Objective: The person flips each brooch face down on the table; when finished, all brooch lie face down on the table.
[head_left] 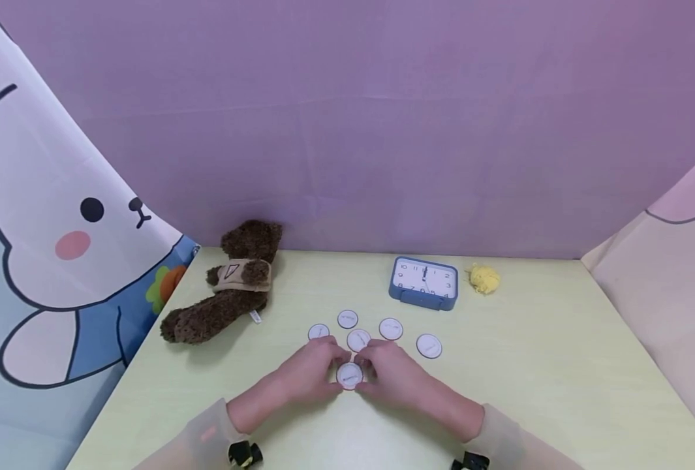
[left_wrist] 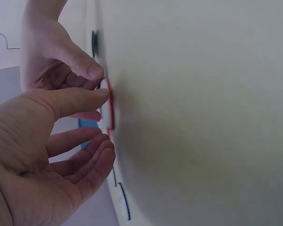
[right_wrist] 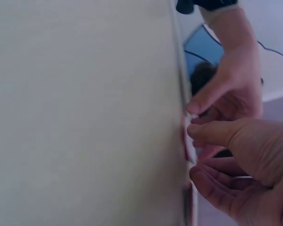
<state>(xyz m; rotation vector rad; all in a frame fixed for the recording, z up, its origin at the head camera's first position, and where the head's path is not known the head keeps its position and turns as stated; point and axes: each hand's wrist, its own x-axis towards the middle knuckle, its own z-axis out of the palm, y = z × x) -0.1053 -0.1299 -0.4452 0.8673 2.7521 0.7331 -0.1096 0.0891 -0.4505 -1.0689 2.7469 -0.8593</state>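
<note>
Both hands meet around a round white disc (head_left: 350, 375) with dark markings near the front of the table. The left hand (head_left: 314, 371) holds its left side, thumb near and fingers beyond. From the other side the right hand (head_left: 391, 372) grips it the same way. In the left wrist view the disc (left_wrist: 107, 106) shows a red edge by the thumb. Just beyond the fingers lies another white disc (head_left: 358, 340). More discs lie around it: one (head_left: 318, 331) partly behind the left hand, others (head_left: 348, 318) (head_left: 391, 329) farther back, and one (head_left: 429, 346) to the right.
A brown plush toy (head_left: 230, 297) in a beige top lies at the left of the pale table (head_left: 529, 378). A blue-framed clock (head_left: 423, 282) lies at the back, with a small yellow ball (head_left: 485, 279) beside it. A purple cloth (head_left: 347, 130) hangs behind the table.
</note>
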